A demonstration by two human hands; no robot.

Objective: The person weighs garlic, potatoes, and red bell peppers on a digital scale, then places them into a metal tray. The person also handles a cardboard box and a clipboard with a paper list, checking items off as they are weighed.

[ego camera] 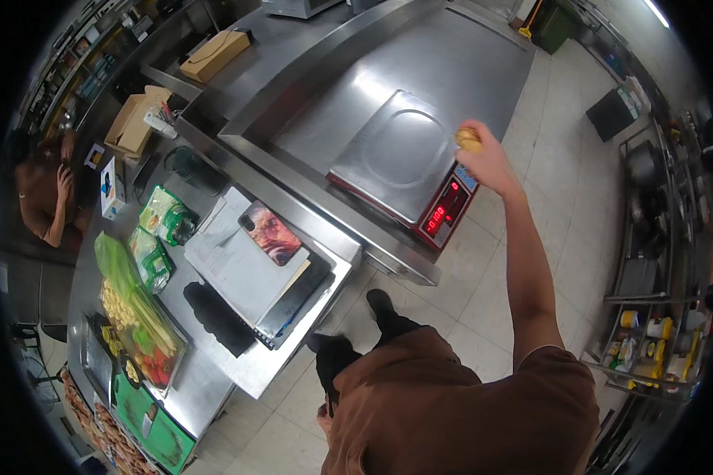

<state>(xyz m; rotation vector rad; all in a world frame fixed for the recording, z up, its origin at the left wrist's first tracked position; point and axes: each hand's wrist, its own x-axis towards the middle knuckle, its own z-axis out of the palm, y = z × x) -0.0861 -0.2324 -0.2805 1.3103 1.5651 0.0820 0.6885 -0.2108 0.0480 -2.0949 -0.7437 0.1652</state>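
Observation:
My right hand (481, 157) is closed around a small, rounded yellowish-brown piece of food (468, 139), whose exact kind I cannot tell. It hovers by the right edge of a red-bodied digital scale (431, 228), above the keypad. The scale's steel weighing plate (405, 151) is bare, and red digits glow on its display (442, 211). Low beside my body, only a small part of my left hand (325, 420) shows; most of it is hidden by my brown clothing, so its grip is unclear.
On the steel counter to the left are papers (232, 267), a patterned phone case (270, 231), a black cloth (218, 317), a vegetable tray (136, 320), and a green cutting board (154, 415) bearing a knife (149, 420). A person (47, 184) stands beyond. Shelving (647, 279) lines the right.

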